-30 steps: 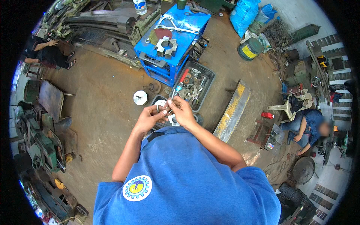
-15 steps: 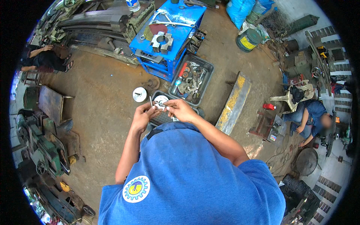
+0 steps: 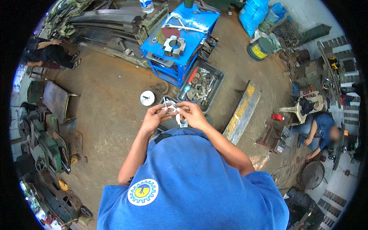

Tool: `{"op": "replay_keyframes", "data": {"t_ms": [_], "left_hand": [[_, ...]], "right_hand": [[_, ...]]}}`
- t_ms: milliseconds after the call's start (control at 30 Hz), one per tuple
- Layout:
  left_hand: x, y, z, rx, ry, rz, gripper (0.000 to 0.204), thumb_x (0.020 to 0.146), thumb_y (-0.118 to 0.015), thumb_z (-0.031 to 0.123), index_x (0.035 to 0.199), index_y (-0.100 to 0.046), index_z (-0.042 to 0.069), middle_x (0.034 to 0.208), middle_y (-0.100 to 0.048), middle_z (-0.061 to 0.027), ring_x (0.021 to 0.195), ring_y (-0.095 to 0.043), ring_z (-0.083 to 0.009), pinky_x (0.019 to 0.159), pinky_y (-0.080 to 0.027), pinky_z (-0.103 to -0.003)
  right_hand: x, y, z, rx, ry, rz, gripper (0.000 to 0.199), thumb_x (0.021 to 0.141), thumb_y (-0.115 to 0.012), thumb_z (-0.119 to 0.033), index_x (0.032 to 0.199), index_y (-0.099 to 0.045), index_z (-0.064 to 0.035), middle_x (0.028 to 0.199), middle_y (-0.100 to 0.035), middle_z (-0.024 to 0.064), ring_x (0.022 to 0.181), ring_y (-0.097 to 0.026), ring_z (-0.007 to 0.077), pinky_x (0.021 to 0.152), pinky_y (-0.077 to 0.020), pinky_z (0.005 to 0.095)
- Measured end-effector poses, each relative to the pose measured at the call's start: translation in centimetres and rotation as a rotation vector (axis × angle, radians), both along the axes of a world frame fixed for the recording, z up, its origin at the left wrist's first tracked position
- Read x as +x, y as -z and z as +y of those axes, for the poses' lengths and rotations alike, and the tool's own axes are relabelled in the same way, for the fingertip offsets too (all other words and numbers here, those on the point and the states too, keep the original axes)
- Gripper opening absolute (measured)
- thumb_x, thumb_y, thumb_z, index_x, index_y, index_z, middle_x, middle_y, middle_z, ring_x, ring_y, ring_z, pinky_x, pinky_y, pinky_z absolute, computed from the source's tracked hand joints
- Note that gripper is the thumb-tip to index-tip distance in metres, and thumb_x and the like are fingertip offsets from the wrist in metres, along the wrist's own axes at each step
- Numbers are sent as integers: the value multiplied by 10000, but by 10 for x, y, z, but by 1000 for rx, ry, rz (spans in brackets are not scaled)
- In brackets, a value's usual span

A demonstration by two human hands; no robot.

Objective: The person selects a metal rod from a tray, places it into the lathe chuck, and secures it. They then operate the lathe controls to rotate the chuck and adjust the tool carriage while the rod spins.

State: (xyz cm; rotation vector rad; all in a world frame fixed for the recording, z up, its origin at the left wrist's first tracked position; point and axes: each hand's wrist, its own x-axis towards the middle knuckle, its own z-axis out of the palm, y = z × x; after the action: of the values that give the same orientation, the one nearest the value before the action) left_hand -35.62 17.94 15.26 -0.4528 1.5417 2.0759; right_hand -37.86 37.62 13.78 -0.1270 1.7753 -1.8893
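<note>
In front of my chest, my left hand (image 3: 153, 118) pinches a thin, bright metal rod (image 3: 165, 102) between thumb and fingers. My right hand (image 3: 194, 115) meets it from the other side, its thumb and fingers pinched at a slim metal piece (image 3: 173, 109) touching the left fingertips. Whether the two pieces are joined I cannot tell. Directly under the hands is a dark plastic crate (image 3: 167, 124). A silvery metal part with a round opening (image 3: 181, 122) shows beneath my right hand, partly covered by it.
Ahead stands a blue metal table (image 3: 194, 18) bearing wrenches and a notched metal block (image 3: 174, 45). A grey bin of tools (image 3: 220, 76) adjoins it. A white round disc (image 3: 147, 98) lies left, a metal beam (image 3: 242, 111) right. Co-workers sit at far left (image 3: 53, 53) and right (image 3: 316, 128).
The whole view has shifted slightly. My hands have turned the metal pieces, and the white round shape behind them is no longer seen; the ringed metal part now shows below my right hand.
</note>
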Motion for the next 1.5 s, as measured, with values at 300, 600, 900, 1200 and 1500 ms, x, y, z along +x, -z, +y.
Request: {"op": "replay_keyframes", "data": {"t_ms": [300,600,900,1200,1500], "left_hand": [[4,2,2,-57,29,102,325,919,-601,67,1226,-549,-24,1036,-648,-148,962,-668,-229,811,-567,-311],[12,8,-3,-22,-42,112,275,909,-624,81,1167,-597,-12,975,-674,-103,863,-669,-174,742,-545,-286],[21,21,-13,-224,80,258,224,868,-685,134,1038,-693,-13,826,-689,-49,751,-619,-111,699,-521,-296],[11,11,-16,25,-19,224,266,890,-673,145,1082,-662,-38,919,-686,-84,770,-661,-138,701,-545,-274],[5,-6,-22,-40,-83,174,259,887,-663,103,1104,-659,-38,893,-690,-103,783,-665,-156,709,-549,-279]], "right_hand": [[0,13,-4,-57,75,-49,204,969,-535,-120,1116,-565,19,858,-677,72,634,-567,86,575,-466,240],[-5,5,-2,-5,-106,94,220,943,-589,-142,1113,-623,-9,851,-679,62,717,-590,95,618,-472,253],[-4,-3,-7,374,48,444,194,916,-612,-160,975,-662,17,736,-659,51,661,-582,80,582,-459,253],[-36,-1,-7,321,-73,454,155,923,-612,-117,1021,-655,-4,791,-681,50,647,-587,74,548,-456,229],[-59,-20,5,161,-242,376,181,904,-633,-144,1036,-670,-26,790,-705,53,722,-646,95,637,-499,261]]}}
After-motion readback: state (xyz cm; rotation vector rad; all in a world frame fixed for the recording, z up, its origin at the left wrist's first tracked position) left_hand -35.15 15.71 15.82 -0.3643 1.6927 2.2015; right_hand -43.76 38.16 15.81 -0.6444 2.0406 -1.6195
